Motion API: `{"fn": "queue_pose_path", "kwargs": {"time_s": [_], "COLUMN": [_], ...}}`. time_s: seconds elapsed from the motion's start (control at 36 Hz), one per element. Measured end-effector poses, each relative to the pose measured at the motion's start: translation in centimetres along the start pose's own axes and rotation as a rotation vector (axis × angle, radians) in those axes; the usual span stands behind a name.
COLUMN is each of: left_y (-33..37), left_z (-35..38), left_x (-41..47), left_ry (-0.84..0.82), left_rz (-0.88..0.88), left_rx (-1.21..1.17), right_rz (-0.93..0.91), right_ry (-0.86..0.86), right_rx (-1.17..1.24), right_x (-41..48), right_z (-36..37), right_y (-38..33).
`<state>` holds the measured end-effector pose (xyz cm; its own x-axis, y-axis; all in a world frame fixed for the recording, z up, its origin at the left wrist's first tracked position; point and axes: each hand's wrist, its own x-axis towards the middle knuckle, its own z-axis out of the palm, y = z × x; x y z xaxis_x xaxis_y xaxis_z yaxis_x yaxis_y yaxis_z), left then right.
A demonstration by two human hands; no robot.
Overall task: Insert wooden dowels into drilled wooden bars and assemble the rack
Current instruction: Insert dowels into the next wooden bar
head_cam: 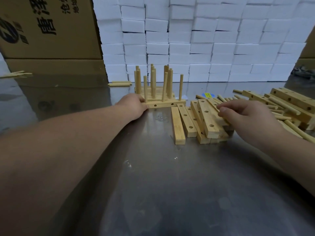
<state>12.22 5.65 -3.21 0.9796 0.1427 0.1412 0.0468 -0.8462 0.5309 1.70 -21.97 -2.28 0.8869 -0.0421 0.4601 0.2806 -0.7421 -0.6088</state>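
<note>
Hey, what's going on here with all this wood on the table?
A person is assembling a wooden rack on a steel table. The left hand rests at the left end of a drilled bar with upright dowels standing in it. The right hand reaches onto a pile of loose bars, fingertips on the top one. More bars and loose dowels lie to the right.

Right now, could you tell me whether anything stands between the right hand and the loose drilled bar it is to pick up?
Nothing visible does: the right hand touches the top drilled bar of the pile, and only bare table separates that bar from the rack.
</note>
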Motion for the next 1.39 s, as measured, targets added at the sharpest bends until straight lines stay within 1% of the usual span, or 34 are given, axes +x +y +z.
{"fn": "queue_pose_path", "kwargs": {"time_s": [0.17, 0.31, 0.47, 0.58, 0.75, 0.86, 0.89, 0.94, 1.0, 1.03, 1.08, 1.25, 1.39], "left_y": [-0.9, -1.3, -1.4, -1.4, -1.1, -1.1, -1.2, -1.3, -1.1, -1.1, -1.0, -0.9, -0.8], "left_z": [-0.2, -0.1, 0.0, 0.1, 0.1, 0.0, 0.0, 0.2, 0.2, 0.2, 0.2, 0.0, 0.0], "left_x": [0.9, 1.3, 1.4, 1.5, 1.4, 1.4, 1.4, 1.2, 0.9, 0.8, 0.8, 0.8, 0.6], "left_ry": [0.039, 0.122, 0.11, 0.121, 0.177, 0.182, 0.196, 0.228, 0.216, 0.201, 0.185, 0.22, 0.217], "left_rz": [-0.021, -0.047, -0.02, -0.007, -0.027, -0.136, -0.128, -0.038, 0.035, 0.043, 0.03, -0.037, -0.041], "left_rx": [-0.012, -0.023, -0.02, 0.045, 0.237, 0.324, 0.311, 0.266, 0.263, 0.273, 0.285, 0.351, 0.346], "right_rz": [0.009, 0.011, 0.005, 0.005, 0.014, 0.005, 0.004, 0.003, 0.007, 0.009, 0.013, 0.02, 0.03], "right_ry": [-0.019, -0.014, -0.02, -0.028, -0.042, -0.055, -0.055, -0.054, -0.053, -0.054, -0.053, -0.047, -0.058], "right_rx": [0.017, 0.009, -0.005, -0.014, 0.01, 0.016, 0.023, 0.031, 0.025, 0.02, 0.018, 0.017, 0.035], "right_x": [0.0, 0.0, 0.0, 0.1, 0.1, 0.1, 0.1, 0.1, 0.1, 0.1, 0.1, 0.1, -0.1], "right_z": [0.0, 0.1, 0.0, 0.2, 0.1, 0.1, 0.1, 0.1, 0.1, 0.1, 0.1, 0.0, 0.0], "right_y": [0.0, 0.0, 0.1, 0.2, 0.3, 0.3, 0.3, 0.2, 0.2, 0.2, 0.2, 0.2, 0.0]}}
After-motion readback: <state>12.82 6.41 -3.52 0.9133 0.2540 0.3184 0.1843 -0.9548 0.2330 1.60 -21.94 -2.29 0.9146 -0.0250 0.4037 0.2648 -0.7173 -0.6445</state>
